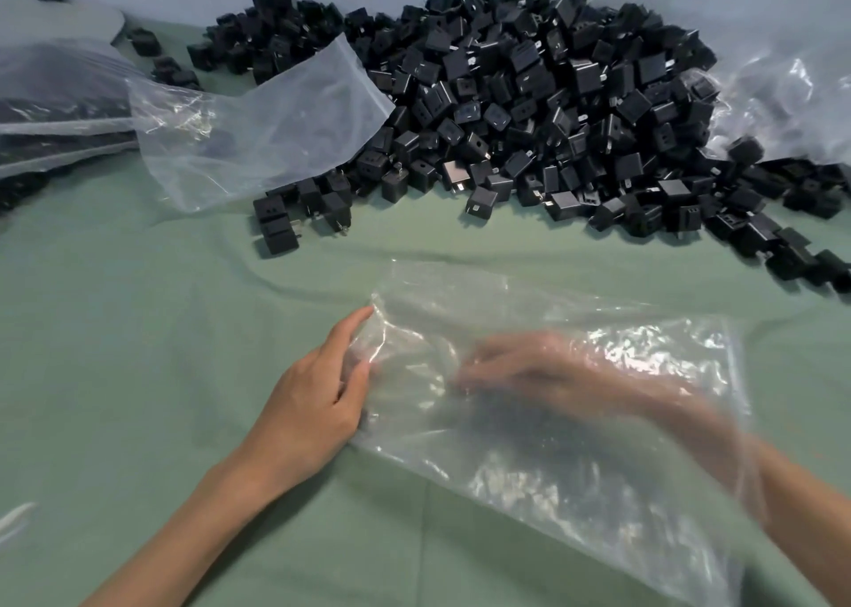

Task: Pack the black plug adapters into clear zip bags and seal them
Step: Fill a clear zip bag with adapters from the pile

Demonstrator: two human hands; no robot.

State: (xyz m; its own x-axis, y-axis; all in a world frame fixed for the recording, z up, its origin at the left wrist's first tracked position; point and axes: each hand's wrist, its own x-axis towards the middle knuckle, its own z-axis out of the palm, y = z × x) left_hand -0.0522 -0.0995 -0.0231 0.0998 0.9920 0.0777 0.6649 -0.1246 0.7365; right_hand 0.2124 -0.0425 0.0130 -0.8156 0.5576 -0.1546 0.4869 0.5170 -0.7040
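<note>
Nearby, the left hand (pixel 313 404) is pinching the clear zip bag (pixel 575 473) by its edge, the right hand (pixel 515 367) inside it, grip unreadable; slick film may slip loose; black plug adapters (pixel 529 99) are lying heaped beyond

Two unfilled clear bags (pixel 575 450) (pixel 276 118), a left hand (pixel 313 404), a right hand (pixel 520 371), and countless black adapters (pixel 529 99).

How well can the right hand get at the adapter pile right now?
Probably not directly: the right hand shows blurred through the clear zip bag, seemingly inside it, so plastic blocks it. The adapter pile itself lies uncovered.
</note>
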